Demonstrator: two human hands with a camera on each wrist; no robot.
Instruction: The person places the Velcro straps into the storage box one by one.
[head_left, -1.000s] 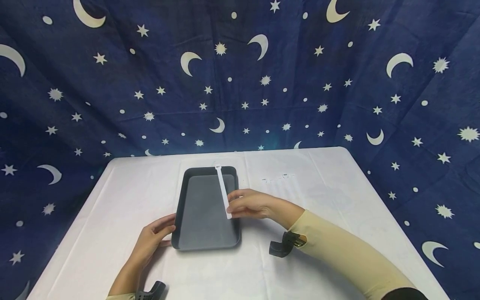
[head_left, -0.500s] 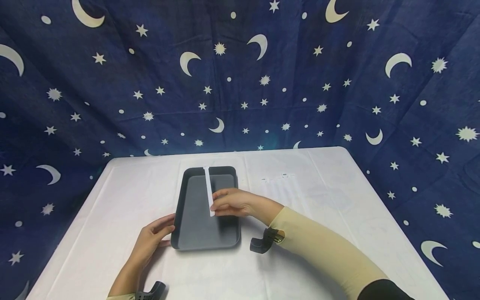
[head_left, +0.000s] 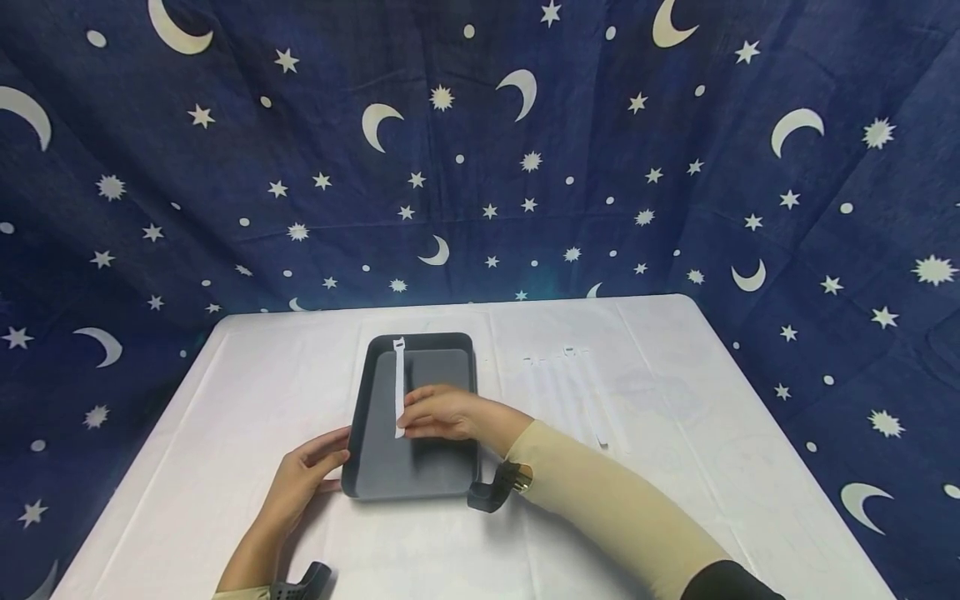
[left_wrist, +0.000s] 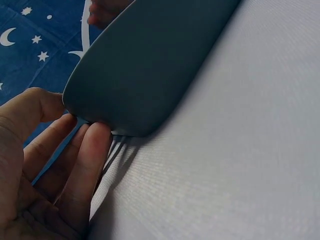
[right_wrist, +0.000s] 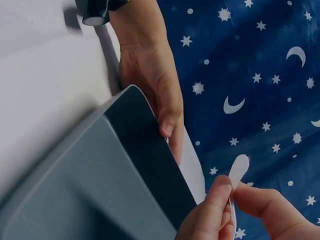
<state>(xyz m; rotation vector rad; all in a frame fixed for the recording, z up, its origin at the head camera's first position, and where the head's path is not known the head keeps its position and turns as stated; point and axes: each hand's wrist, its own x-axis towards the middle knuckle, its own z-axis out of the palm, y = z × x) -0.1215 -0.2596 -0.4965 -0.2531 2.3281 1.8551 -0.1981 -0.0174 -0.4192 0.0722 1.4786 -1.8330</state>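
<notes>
A dark grey rectangular tray (head_left: pixel 367 467) lies on the white-covered table. My left hand (head_left: pixel 300 479) holds its left wall, thumb at the rim and fingertips low against the outside, as the left wrist view shows. Over the tray's left half, my right hand (head_left: pixel 442 414) pinches the near end of a white strap-style cable tie (head_left: pixel 399 383) between thumb and fingers. The tie's slotted head points toward the far rim. Its rounded end (right_wrist: pixel 240 167) sticks out past the fingertips in the right wrist view.
Several more white cable ties (head_left: pixel 572 387) lie side by side on the table (head_left: pixel 660 467), right of the tray, hard to see against the white cloth. Behind the table hangs a dark blue curtain (head_left: pixel 480 125) with moons and stars.
My right hand has carried the cable tie leftward over the tray, from its right side to its left half. The left hand and the tray have stayed put.
</notes>
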